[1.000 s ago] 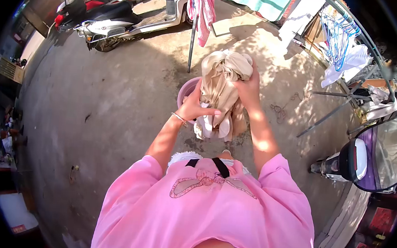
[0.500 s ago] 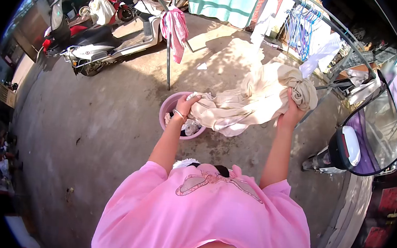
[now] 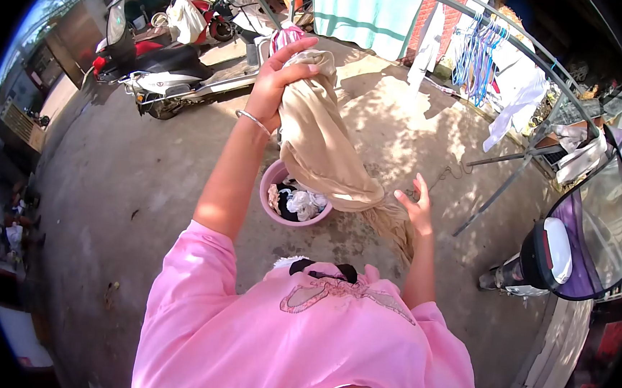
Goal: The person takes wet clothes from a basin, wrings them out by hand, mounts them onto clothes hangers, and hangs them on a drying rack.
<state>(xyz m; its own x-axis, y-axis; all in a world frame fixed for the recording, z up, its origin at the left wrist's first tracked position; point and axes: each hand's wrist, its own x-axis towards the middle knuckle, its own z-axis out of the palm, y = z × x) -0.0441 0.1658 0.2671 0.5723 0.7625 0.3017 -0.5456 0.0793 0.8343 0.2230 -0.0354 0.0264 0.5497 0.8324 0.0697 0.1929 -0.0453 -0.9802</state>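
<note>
A long beige cloth (image 3: 329, 141) hangs from my raised left hand (image 3: 274, 87), which grips its upper end. Its lower end trails down to the right, beside my right hand (image 3: 418, 207). The right hand's fingers are spread and hold nothing. Below the cloth, a pink basin (image 3: 296, 222) stands on the concrete ground with white, black and pinkish laundry (image 3: 306, 204) in it.
A metal drying frame (image 3: 550, 74) carries blue hangers (image 3: 477, 61), a white cloth (image 3: 517, 107) and a turquoise sheet (image 3: 366, 18). A scooter (image 3: 168, 76) stands at the upper left, another vehicle with a windshield (image 3: 598, 214) at the right.
My left hand has risen with one end of the cloth. My right hand has let go of the cloth and moved down and left. The cloth now hangs down instead of stretching sideways.
</note>
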